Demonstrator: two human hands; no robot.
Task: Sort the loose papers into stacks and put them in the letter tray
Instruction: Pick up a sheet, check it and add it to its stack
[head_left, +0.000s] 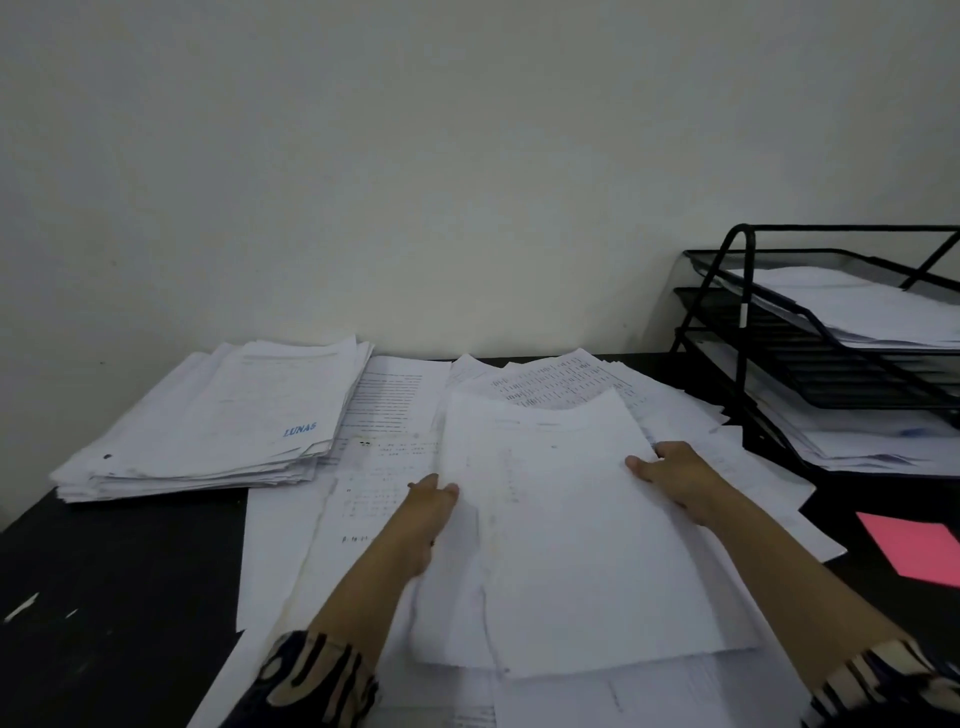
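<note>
a: biggest risk is the bundle of sheets (571, 530) fanning apart as it leaves the desk; the left hand (423, 519) pinches only its left edge and the right hand (680, 480) its right edge, so the middle could sag

b: and the loose papers (395, 415) beneath could drag along with it

a: the letter tray (748, 332) stands far right, some tiers already holding paper

b: surface is a black desk (119, 571) against a plain pale wall (415, 156); a tall stack (218, 426) sits left, a pink sheet (919, 548) right
</note>
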